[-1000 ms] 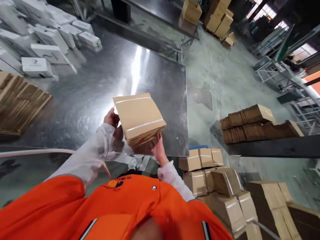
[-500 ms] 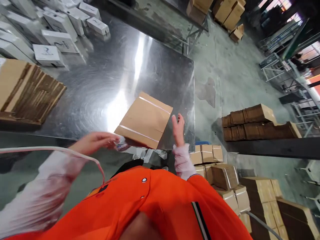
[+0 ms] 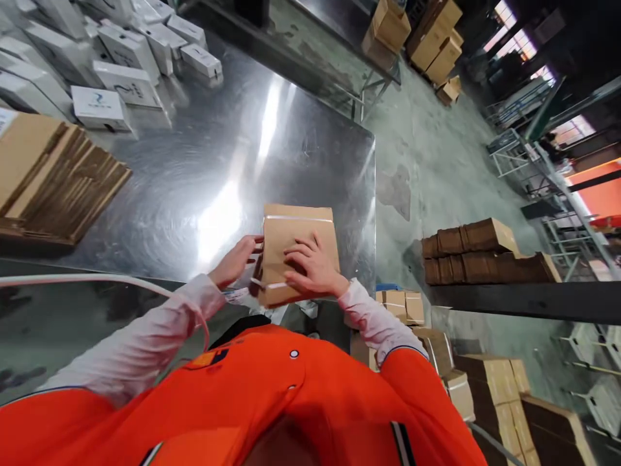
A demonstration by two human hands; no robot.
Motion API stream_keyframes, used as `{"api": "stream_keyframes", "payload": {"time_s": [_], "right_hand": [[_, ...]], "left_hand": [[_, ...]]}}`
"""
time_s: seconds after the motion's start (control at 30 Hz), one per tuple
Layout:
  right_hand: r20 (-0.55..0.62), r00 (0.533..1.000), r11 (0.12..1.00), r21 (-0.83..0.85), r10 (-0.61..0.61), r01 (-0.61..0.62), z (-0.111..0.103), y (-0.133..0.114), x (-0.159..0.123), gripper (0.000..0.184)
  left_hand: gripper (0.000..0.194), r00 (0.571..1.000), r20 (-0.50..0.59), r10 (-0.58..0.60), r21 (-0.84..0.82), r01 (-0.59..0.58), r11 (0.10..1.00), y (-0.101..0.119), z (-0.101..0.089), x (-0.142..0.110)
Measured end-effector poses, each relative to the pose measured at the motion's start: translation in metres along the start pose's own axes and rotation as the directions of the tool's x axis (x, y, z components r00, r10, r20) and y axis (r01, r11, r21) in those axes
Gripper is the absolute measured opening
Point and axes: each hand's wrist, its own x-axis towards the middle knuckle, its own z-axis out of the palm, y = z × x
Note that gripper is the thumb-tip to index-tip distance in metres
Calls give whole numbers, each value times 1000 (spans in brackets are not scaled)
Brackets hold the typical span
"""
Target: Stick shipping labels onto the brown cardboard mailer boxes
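Note:
A taped brown cardboard box lies on the shiny metal table near its front right corner. My right hand rests flat on the box's top, fingers spread. At the box's near left side is my left hand, its curled fingers touching that side; whether they pinch something small I cannot make out. White sleeves and an orange vest fill the bottom of the view.
A stack of flattened cardboard sits at the table's left. Several white boxes lie at the back left. Sealed brown boxes are piled on the floor at the right, beside a dark shelf with folded cartons.
The box was held up in both hands, then set down on the table and turned square. My right hand came down flat onto its top; my left hand moved in to its side.

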Motion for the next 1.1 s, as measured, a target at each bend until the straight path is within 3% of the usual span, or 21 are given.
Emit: {"api": "stream_keyframes", "payload": {"time_s": [0.1,0.17,0.23,0.33,0.43,0.5,0.63,0.77,0.83,0.87,0.9,0.93,0.97,1.0,1.03,1.07,1.1], "right_hand": [[-126,974,978,120,188,-173,6,-12,12,63],[-162,952,952,205,261,-226,13,-25,25,72],[-147,950,937,259,277,-233,18,-33,33,75],[-119,955,939,253,270,-234,19,-32,36,74],[-108,955,945,210,278,-251,17,-27,34,75],[-93,958,951,180,270,-250,18,-27,33,76],[-50,984,977,132,173,-165,24,-35,38,73],[-125,985,968,236,116,-84,16,-28,29,61],[-266,937,926,356,226,-123,4,-7,8,50],[-352,867,882,434,352,-181,-2,7,-8,48],[-411,762,810,533,500,-244,-6,22,-26,48],[-410,651,707,646,639,-287,-9,38,-44,49],[-333,588,581,758,737,-297,-8,53,-61,53],[-213,581,444,848,786,-289,-5,66,-76,59],[-84,615,313,909,784,-274,1,77,-87,66],[20,664,206,943,748,-260,7,86,-95,73],[87,704,133,959,704,-250,15,93,-99,77]], "left_hand": [[56,989,-100,112,163,-95,982,-12,-2,14],[59,971,-74,229,245,-205,948,-12,0,34],[57,957,-50,285,301,-257,918,-11,4,50],[48,927,-155,341,383,-262,886,-6,8,61],[41,902,-206,380,341,-298,892,0,1,71],[31,936,-181,300,232,-256,938,3,-11,88],[9,999,-41,21,60,-19,998,10,-31,154],[23,957,163,-238,100,224,969,15,-16,210],[29,910,285,-300,169,260,951,20,-13,224],[34,884,343,-317,203,260,944,25,-17,228],[41,870,366,-331,260,246,934,33,-23,232],[49,871,357,-338,337,218,916,43,-30,234],[57,903,312,-296,443,137,886,56,-35,235],[63,948,235,-213,570,43,821,71,-36,232],[68,976,204,-77,667,-81,741,86,-32,225],[70,967,240,90,714,-238,658,100,-21,212],[68,914,332,232,692,-403,599,112,-3,195]]}}
